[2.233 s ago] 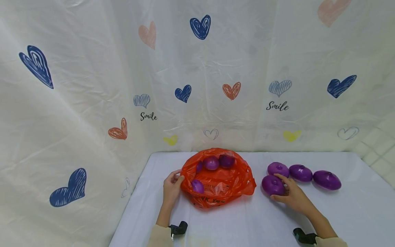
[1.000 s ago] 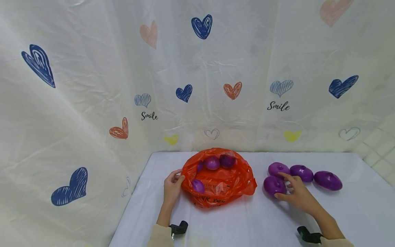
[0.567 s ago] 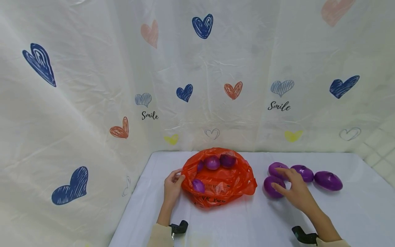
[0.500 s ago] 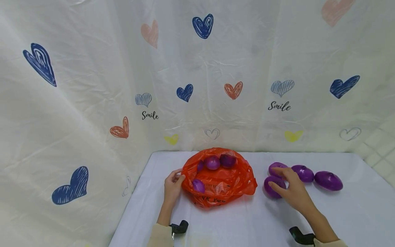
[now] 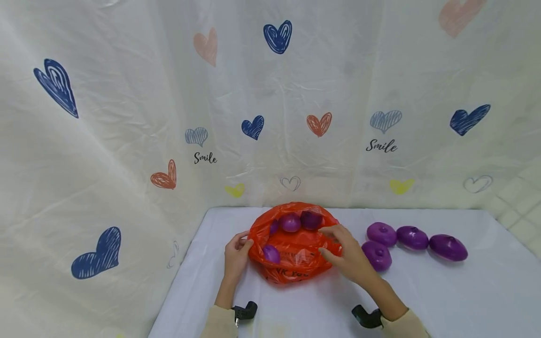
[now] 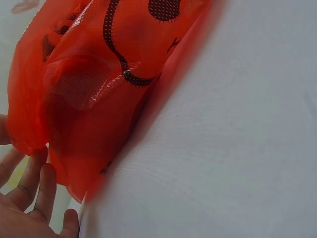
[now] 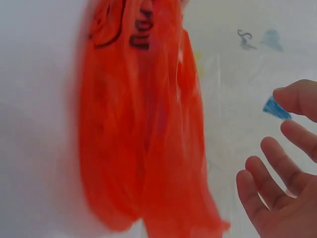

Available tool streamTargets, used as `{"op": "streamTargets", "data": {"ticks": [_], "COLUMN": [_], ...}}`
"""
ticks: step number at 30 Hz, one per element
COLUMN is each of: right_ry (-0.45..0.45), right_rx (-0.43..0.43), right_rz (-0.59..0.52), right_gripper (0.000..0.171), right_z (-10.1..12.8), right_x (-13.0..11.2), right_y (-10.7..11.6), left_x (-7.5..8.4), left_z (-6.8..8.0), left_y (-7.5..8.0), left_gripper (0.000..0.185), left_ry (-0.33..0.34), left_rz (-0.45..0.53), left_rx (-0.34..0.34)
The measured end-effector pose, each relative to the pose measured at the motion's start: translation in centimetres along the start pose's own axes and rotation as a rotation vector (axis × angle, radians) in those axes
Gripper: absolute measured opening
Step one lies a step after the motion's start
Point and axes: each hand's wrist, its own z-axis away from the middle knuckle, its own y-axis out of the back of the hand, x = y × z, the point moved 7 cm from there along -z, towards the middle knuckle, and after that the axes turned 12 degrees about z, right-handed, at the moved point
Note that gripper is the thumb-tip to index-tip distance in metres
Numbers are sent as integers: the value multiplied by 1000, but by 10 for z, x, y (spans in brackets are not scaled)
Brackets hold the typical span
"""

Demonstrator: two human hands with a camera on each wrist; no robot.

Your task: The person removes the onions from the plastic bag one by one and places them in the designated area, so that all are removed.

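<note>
My right hand (image 5: 344, 256) has moved from the purple onions (image 5: 378, 255) to the orange bag (image 5: 296, 256) mid-bench, fingers spread, empty. I note my left hand (image 5: 235, 256) pinching the bag's left rim.

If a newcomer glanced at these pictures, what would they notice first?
An orange plastic bag sits mid-table, purple onions inside, the left hand gripping its left edge and the right hand at its right edge. Right of it lie four loose purple onions; behind hangs a heart-printed curtain.
</note>
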Motion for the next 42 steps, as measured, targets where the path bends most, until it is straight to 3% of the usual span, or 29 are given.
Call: {"op": "streamTargets", "data": {"ticks": [8, 16, 25, 42], "right_ry": [14, -62, -79, -53], "right_rx": [-113, -234, -374, -562], "right_rz": [-114, -235, -246, -222], "right_gripper": [49, 49, 53, 62], "right_z": [-25, -39, -45, -44], "right_x": [-25, -28, -25, -23], "right_y": [-46, -91, -129, -153], "left_x": [-2, 1, 1, 1], "left_z": [-1, -1, -1, 0], "left_y": [1, 2, 1, 0], "left_gripper": [26, 25, 25, 26], "left_ry": [-7, -18, -22, -7], "left_rz": [-2, -10, -18, -30], "left_rx": [-1, 3, 1, 1]}}
